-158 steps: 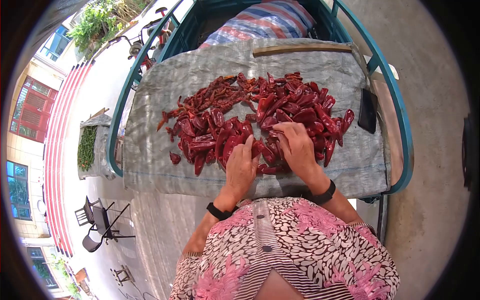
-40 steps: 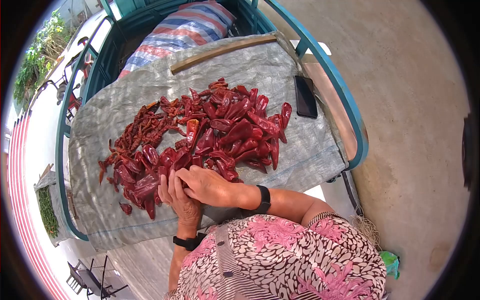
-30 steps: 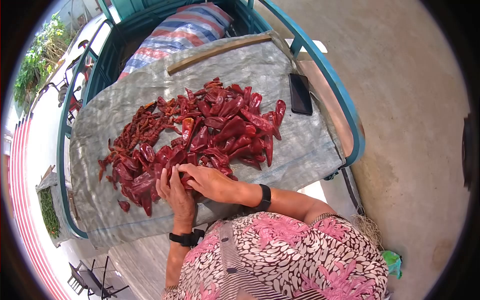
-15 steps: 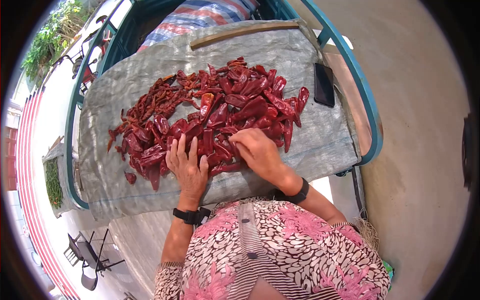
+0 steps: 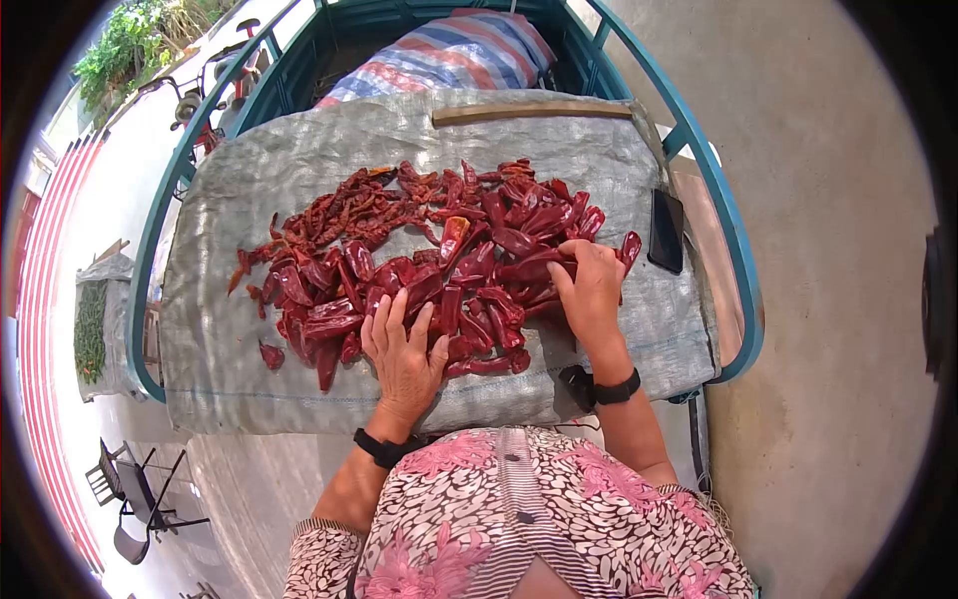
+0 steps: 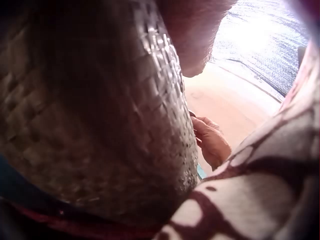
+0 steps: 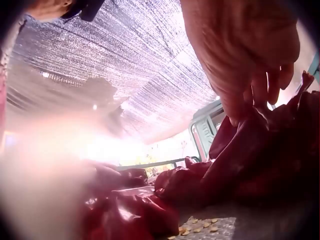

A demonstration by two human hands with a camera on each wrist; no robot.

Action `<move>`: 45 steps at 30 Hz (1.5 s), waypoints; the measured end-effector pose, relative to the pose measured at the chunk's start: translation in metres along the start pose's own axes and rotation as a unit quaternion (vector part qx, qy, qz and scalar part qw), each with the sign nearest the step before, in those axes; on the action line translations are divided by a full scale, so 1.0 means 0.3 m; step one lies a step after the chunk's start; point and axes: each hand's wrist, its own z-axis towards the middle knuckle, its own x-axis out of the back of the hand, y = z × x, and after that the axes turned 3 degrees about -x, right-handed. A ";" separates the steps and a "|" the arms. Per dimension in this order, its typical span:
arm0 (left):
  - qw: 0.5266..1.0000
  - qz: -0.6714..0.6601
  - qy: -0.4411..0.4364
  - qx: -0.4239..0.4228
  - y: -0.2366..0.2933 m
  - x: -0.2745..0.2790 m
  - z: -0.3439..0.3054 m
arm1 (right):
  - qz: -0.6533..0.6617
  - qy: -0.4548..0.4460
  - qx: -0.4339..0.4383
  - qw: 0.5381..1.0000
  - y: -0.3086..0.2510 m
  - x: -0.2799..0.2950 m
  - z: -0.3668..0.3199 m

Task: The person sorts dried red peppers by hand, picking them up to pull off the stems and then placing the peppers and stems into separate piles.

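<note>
Red peppers (image 5: 474, 264) sit left of phone (image 5: 666, 232). My left hand (image 5: 405, 369) is spread on them; right hand (image 5: 594, 299), nearer phone, touches one, can't tell if pinching. Likely light, slick, leathery, tearable: grip mid-body, gently.

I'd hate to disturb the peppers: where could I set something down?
The grey sheet is bare between the peppers and wooden strip, and nearward of the phone. The middle is crowded with peppers, left hand and right hand.
</note>
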 end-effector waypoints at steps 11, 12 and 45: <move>0.954 -0.264 -0.011 -0.144 0.057 0.069 0.143 | 0.273 -0.107 0.063 0.954 -0.221 0.102 -0.111; 0.955 -0.235 0.010 -0.179 0.069 0.071 0.164 | 0.299 -0.129 0.062 0.944 -0.231 0.076 -0.124; 0.984 -0.138 -0.054 -0.099 0.025 0.042 0.264 | -0.061 0.003 0.132 0.989 -0.009 -0.154 0.054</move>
